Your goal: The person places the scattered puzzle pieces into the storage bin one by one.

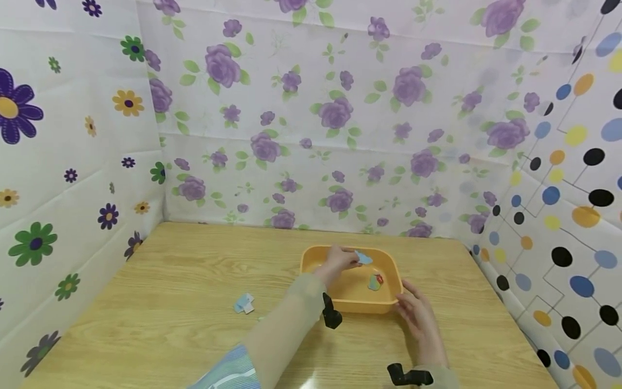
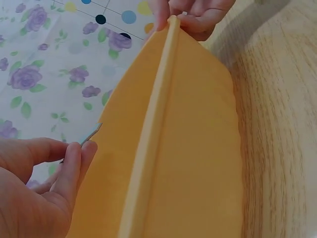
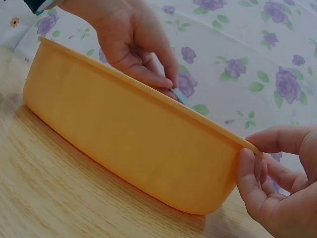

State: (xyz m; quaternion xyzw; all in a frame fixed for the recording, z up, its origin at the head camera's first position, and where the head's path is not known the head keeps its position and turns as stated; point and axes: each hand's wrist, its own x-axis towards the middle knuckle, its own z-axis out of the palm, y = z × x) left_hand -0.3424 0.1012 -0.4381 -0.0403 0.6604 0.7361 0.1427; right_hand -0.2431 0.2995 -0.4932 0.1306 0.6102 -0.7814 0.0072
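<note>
My left hand [image 1: 341, 259] pinches a flat light-blue piece [image 1: 363, 257] between thumb and fingers, over the inside of an orange plastic tray [image 1: 347, 307]. In the left wrist view the piece [image 2: 91, 133] is seen nearly edge-on. With thumb and fingers, my right hand [image 1: 417, 312] grips the tray's front right corner; the right wrist view shows the thumb outside the rim [image 3: 250, 145]. On the tray's floor lies a small colourful flat piece [image 1: 375, 281] in green, yellow, blue and red. What is printed on the pieces is too small to tell.
On the wooden table [image 1: 194, 281], left of the tray, lie light-blue and white pieces [image 1: 244, 303]. A pale green bit [image 1: 261, 319] shows beside my left forearm, partly hidden. Patterned cloth walls [image 1: 291, 135] stand at the back and both sides.
</note>
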